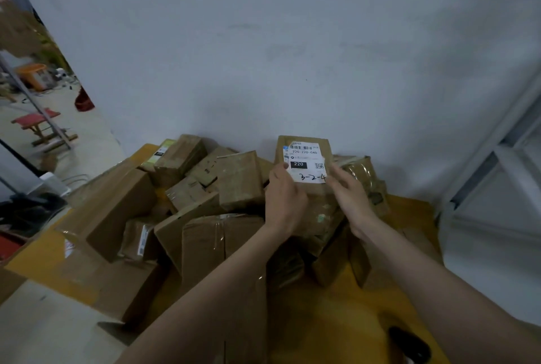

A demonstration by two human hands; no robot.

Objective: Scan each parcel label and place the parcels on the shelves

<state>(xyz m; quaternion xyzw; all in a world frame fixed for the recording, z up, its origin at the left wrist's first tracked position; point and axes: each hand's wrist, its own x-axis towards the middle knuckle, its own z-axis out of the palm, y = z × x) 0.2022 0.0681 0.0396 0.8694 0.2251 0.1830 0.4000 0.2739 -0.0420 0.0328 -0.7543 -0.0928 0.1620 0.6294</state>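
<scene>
White wall behind a yellow table (345, 299) heaped with cardboard parcels (187, 217): both hands hold one parcel (304, 188) upright at about 1 o'clock above the heap.

Left hand (285, 205) and right hand (351, 199) grip its sides; its long axis stands vertical, label (306, 163) facing the viewer. A loosened grip could drop it into the heap; a tilt could spoil the scan.

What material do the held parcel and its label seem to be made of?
Held parcel: apparently brown corrugated cardboard, matte, with glossy clear tape reflecting light lower down. Label: seemingly white paper sticker, printed barcode, handwritten "3-2-4", one corner slightly lifted.
</scene>
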